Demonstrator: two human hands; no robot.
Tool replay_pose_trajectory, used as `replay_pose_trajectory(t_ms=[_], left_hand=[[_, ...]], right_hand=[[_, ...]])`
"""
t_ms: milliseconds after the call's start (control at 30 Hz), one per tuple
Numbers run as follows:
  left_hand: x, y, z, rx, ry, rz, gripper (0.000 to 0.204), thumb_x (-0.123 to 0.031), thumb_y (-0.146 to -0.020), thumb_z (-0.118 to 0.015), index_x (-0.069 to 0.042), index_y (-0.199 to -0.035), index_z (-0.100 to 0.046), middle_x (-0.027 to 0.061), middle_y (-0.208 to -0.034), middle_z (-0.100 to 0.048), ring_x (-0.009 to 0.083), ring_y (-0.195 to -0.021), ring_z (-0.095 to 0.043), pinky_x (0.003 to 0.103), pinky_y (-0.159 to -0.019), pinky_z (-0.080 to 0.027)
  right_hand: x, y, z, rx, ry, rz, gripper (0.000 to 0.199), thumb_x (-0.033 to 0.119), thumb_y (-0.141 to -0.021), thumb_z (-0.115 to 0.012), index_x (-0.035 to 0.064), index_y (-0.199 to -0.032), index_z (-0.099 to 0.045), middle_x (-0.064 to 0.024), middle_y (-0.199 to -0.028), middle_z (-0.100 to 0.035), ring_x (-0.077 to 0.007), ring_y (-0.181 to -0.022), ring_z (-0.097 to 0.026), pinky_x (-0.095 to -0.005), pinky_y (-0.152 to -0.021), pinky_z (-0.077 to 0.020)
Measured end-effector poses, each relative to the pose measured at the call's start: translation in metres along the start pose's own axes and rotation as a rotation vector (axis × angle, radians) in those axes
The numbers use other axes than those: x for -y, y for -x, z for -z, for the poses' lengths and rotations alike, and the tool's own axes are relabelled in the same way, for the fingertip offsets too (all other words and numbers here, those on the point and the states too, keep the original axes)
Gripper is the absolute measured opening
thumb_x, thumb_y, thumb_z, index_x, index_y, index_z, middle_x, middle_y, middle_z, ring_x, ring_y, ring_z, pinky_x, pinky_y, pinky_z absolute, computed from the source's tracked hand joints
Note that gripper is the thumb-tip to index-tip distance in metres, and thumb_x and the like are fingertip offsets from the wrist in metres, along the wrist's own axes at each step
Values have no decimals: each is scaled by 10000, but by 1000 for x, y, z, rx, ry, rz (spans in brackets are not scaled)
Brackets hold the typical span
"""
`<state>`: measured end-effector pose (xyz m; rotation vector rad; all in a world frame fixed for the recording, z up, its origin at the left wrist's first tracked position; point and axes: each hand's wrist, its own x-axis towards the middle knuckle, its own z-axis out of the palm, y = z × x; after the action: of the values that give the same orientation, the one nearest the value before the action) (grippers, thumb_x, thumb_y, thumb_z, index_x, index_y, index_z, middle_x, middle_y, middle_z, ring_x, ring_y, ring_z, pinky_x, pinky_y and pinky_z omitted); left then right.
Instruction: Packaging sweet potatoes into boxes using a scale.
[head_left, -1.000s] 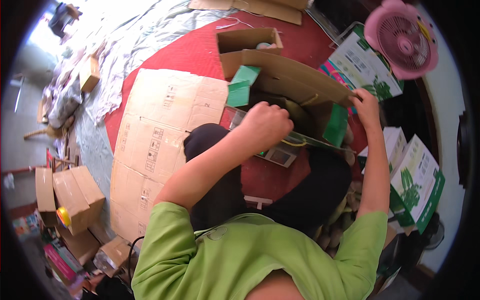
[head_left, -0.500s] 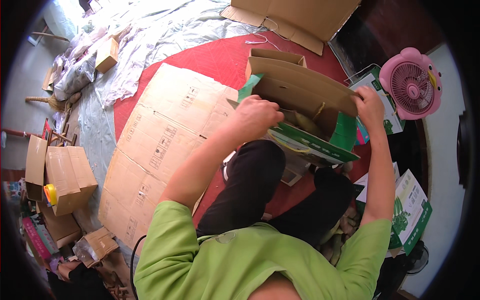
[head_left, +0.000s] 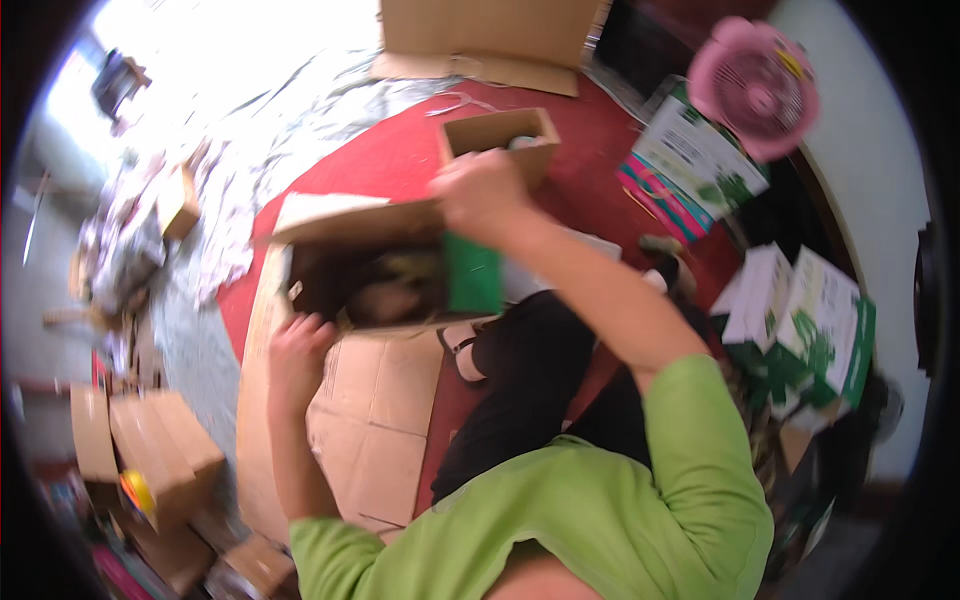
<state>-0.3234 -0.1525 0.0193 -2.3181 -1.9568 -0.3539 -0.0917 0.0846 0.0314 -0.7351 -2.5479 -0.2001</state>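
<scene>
An open cardboard box (head_left: 300, 262) with a green side flap (head_left: 473, 275) is over the flattened cardboard sheet (head_left: 370, 440), left of my knees. Its mouth is toward me, and blurred brownish, roundish things (head_left: 395, 290) lie inside. My left hand (head_left: 298, 352) is closed on the box's near left corner. At the far right corner, my right hand (head_left: 482, 195) is closed on the rim, its forearm reaching across from the right. Both hands are smeared a little by motion.
Beyond my right hand stands a small brown box (head_left: 540, 155) on the red mat (head_left: 350, 160). To the right are a pink fan (head_left: 755, 90), a white-and-green carton (head_left: 690, 150) and more cartons (head_left: 820, 320). Brown boxes (head_left: 165, 440) are at the left.
The box has moved left from in front of my knees to over the cardboard sheet, both hands going with it. The small brown box behind it now shows. The whole view has shifted.
</scene>
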Motion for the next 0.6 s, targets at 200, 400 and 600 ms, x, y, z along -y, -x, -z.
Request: replay_pose_trajectory(t_ms=[200, 400, 600], left_hand=[[34, 124, 9, 186, -251, 171, 29, -59, -758, -539, -61, -729, -538, 130, -739, -494, 335, -736, -538, 443, -621, -419], [35, 252, 37, 474, -135, 393, 127, -149, -853, -549, -114, -819, -666, 117, -878, -639, 340, -790, -606, 433, -651, -486], [46, 248, 11, 542, 12, 502, 139, -144, -871, -578, -88, -877, -705, 139, -902, -676, 303, -823, -635, 383, -693, -505]], right_hand=[[127, 21, -80, 171, -191, -85, 274, 232, -521, -679, 63, -735, -693, -113, -743, -666, -261, -731, -647, -440, -735, -459], [267, 61, -98, 479, -475, -10, 203, 192, -686, -632, 66, -810, -732, -145, -835, -701, -290, -836, -668, -514, -910, -430], [273, 74, -76, 665, -721, 93, 321, 315, -705, -744, 18, -826, -723, -157, -823, -698, -298, -844, -685, -443, -698, -528]])
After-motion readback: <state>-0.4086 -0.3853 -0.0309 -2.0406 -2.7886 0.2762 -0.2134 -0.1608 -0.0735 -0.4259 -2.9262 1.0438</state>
